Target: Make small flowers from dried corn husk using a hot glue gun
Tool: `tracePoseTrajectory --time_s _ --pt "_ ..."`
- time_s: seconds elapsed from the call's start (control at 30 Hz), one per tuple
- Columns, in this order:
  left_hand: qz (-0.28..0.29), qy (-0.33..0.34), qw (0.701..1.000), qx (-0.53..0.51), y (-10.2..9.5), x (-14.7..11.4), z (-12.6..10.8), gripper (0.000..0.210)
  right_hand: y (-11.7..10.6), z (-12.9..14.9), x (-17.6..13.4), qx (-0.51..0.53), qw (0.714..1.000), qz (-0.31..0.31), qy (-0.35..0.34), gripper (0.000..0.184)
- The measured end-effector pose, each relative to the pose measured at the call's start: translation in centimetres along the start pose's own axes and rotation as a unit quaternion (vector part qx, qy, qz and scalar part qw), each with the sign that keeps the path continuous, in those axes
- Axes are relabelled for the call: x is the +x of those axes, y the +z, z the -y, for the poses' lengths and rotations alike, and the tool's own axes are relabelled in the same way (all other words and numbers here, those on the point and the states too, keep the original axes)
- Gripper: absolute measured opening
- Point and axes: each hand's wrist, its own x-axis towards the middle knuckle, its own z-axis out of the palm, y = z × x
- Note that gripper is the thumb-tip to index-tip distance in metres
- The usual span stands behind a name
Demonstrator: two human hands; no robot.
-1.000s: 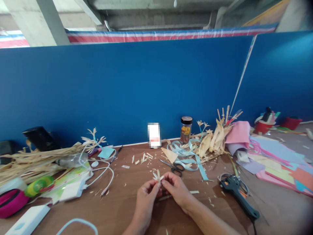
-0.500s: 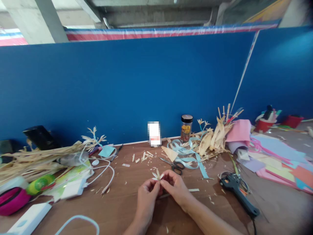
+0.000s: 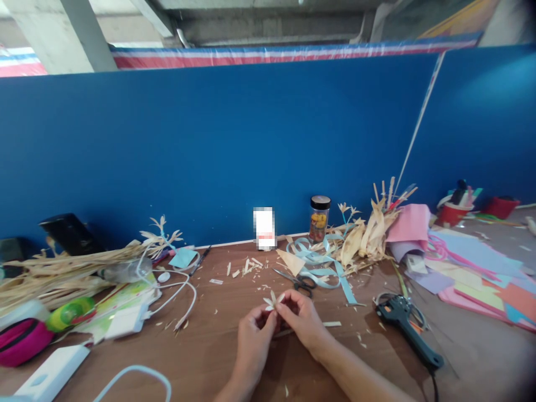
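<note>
Between my fingertips is a small pale flower (image 3: 273, 301), its narrow petals spread like a star and looking like dried husk. My left hand (image 3: 256, 334) pinches it low from the left. From the right, the thumb and fingers of my right hand (image 3: 299, 318) close on it too. The flower's base is hidden behind my fingers. Just beyond my hands lie dark-handled scissors (image 3: 305, 286) with their blades pointing left. A thin pale strip (image 3: 332, 324) lies on the table beside my right hand.
A black glue gun (image 3: 408, 329) rests at right, near coloured paper sheets (image 3: 481, 262). Light blue ribbon (image 3: 345, 287), a lidded jar (image 3: 319, 219) and dried husks (image 3: 362, 243) stand behind. White cables (image 3: 190, 301) and a husk bundle (image 3: 71, 271) occupy the left. A blue partition (image 3: 234, 139) closes the back.
The flower has tilted and shifted slightly right and down between my fingers. Both hands keep their pinch, the left moving a little to the right.
</note>
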Motion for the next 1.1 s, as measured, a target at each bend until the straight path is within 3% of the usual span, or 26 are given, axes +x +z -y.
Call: tracePoseTrajectory --time_s 0.17,0.5,0.77,1.1 --pt "-0.01 -0.005 1.0 0.007 0.03 -0.12 -0.08 0.02 0.01 -0.24 0.08 -0.011 1.0 -0.003 0.013 0.014" --pt "-0.048 -0.004 0.998 0.041 0.07 -0.23 0.07 0.022 0.2 -0.06 -0.05 -0.083 0.996 -0.021 -0.023 0.015" --pt "0.002 0.005 1.0 0.017 0.16 -0.09 0.12 0.025 0.33 0.34 0.15 0.003 0.999 -0.03 0.024 0.015" --pt "0.023 0.005 1.0 0.012 0.14 -0.22 -0.36 0.028 0.21 0.24 0.06 -0.006 0.999 -0.036 0.03 0.018"
